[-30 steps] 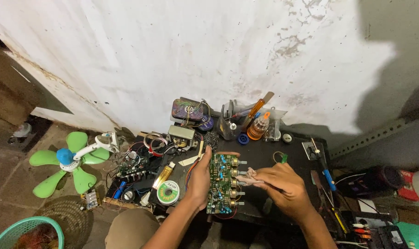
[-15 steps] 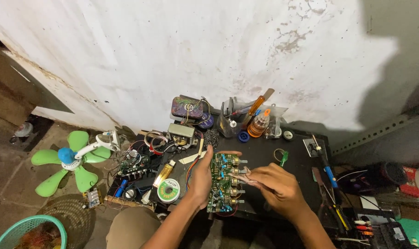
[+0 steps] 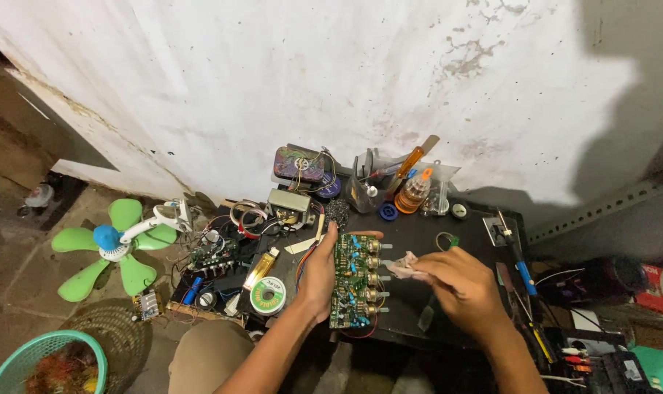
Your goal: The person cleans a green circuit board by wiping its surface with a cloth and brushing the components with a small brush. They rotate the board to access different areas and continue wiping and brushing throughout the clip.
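My left hand [image 3: 318,276] grips the left edge of a green circuit board [image 3: 352,281] that carries a row of knob shafts along its right side. The board is held upright on edge over a small black table [image 3: 419,226]. My right hand [image 3: 459,283] pinches a small crumpled pale cloth [image 3: 402,265] and presses it against the shafts on the board's right side. A thin dark tool handle shows below my right hand, but I cannot tell if the hand holds it.
A green solder reel [image 3: 267,295], a yellow lighter [image 3: 261,267], another circuit board [image 3: 209,253], a transformer [image 3: 288,204], bottles and screwdrivers [image 3: 415,182] crowd the table. A green-bladed fan [image 3: 112,244] and a teal basket [image 3: 43,361] sit on the floor at the left. More tools [image 3: 521,273] lie at the right.
My right hand has moved slightly along the board's right edge with the cloth. My left hand keeps the board in the same place.
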